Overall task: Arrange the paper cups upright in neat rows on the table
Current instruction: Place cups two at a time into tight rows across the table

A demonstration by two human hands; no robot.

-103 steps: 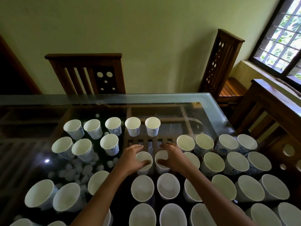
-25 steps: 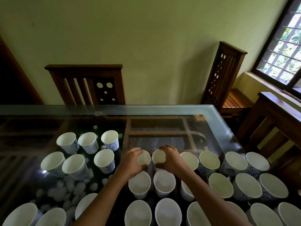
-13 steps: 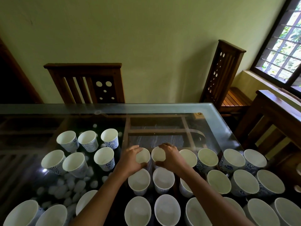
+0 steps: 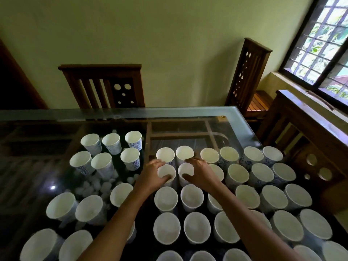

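The left hand [image 4: 151, 176] has thumb and fingers curled round the rim of an upright paper cup [image 4: 166, 172]. The right hand [image 4: 201, 172] grips a second cup [image 4: 186, 169] the same way. The two cups stand just beside each other between the hands, on the glass tabletop [image 4: 188, 111].

At twelve o'clock from the hands is a far row [image 4: 209, 155] of six upright cups, running off toward two o'clock. From three o'clock round to six o'clock, further rows [image 4: 192, 195] of upright cups stand close together, reaching the near edge of the view. At ten o'clock a looser group of six cups [image 4: 101, 161] stands apart from the rows. At eight o'clock there are a few more cups [image 4: 61, 205].

Beyond the tabletop, a wooden chair [image 4: 101, 85] is at eleven o'clock, another chair [image 4: 246, 76] at one o'clock, and a barred window [image 4: 320, 40] at two o'clock.
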